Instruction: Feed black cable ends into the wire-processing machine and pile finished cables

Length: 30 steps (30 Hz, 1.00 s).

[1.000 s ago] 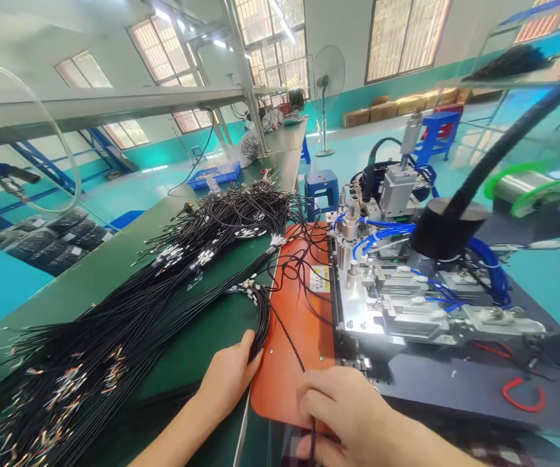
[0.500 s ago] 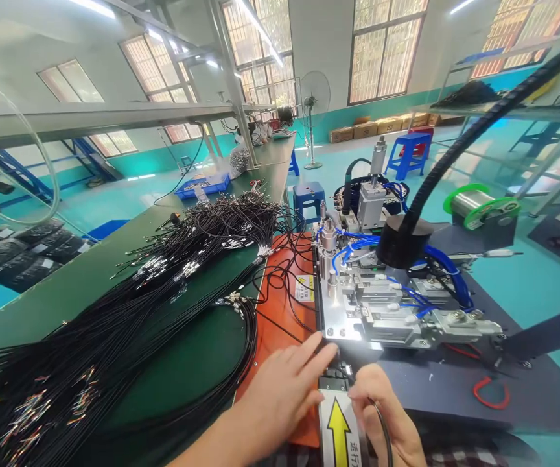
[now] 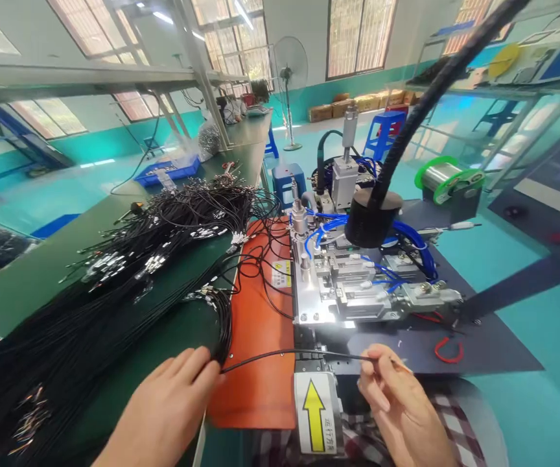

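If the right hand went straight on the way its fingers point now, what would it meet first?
Beyond the black cable it holds, the right hand would probably meet the near edge of the silver machine; one view leaves their relative heights unclear.

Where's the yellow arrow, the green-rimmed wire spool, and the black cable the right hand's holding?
Yellow arrow [image 3: 315, 418]: head view, on its shaft.
Wire spool [image 3: 440, 182]: head view, on its wound wire.
Black cable [image 3: 265, 354]: head view, partway along its length.
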Each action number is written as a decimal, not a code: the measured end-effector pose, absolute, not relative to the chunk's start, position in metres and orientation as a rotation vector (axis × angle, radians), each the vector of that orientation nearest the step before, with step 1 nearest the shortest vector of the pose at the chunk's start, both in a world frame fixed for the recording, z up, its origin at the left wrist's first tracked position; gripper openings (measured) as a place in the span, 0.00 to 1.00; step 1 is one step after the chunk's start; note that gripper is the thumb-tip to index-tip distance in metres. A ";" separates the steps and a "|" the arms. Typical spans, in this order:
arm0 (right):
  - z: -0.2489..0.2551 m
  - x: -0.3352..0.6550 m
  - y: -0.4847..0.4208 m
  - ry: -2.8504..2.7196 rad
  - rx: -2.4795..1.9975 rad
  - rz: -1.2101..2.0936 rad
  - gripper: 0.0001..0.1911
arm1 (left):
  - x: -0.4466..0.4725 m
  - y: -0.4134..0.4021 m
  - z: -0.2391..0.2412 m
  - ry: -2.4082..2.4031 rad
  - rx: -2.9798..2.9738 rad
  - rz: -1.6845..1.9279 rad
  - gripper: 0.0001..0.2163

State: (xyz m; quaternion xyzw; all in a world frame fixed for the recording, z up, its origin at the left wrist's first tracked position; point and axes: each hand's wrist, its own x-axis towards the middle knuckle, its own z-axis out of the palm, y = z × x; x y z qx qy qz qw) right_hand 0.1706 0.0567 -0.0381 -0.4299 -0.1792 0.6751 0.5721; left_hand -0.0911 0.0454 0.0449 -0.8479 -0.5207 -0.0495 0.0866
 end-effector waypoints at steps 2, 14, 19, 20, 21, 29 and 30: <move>-0.028 0.166 0.056 -0.524 -1.034 1.686 0.23 | -0.098 0.037 0.027 -1.668 -2.535 -0.109 0.12; -0.057 0.171 0.044 -0.945 -1.110 1.682 0.07 | 0.000 0.042 -0.017 -2.527 -3.178 -1.025 0.14; -0.059 0.180 0.049 -1.151 -1.093 1.473 0.03 | 0.003 0.056 -0.015 -2.812 -3.358 -1.011 0.09; -0.060 0.181 0.050 -1.129 -1.093 1.502 0.05 | 0.005 0.060 -0.015 -2.880 -3.352 -1.087 0.09; -0.061 0.183 0.051 -1.086 -1.100 1.542 0.06 | 0.007 0.063 -0.015 -2.949 -3.322 -1.173 0.10; -0.047 0.185 0.060 -0.772 -1.001 1.767 0.13 | 0.014 0.070 -0.017 -3.137 -3.092 -1.628 0.10; -0.046 0.184 0.061 -0.750 -0.996 1.784 0.13 | 0.015 0.070 -0.017 -3.123 -3.104 -1.663 0.10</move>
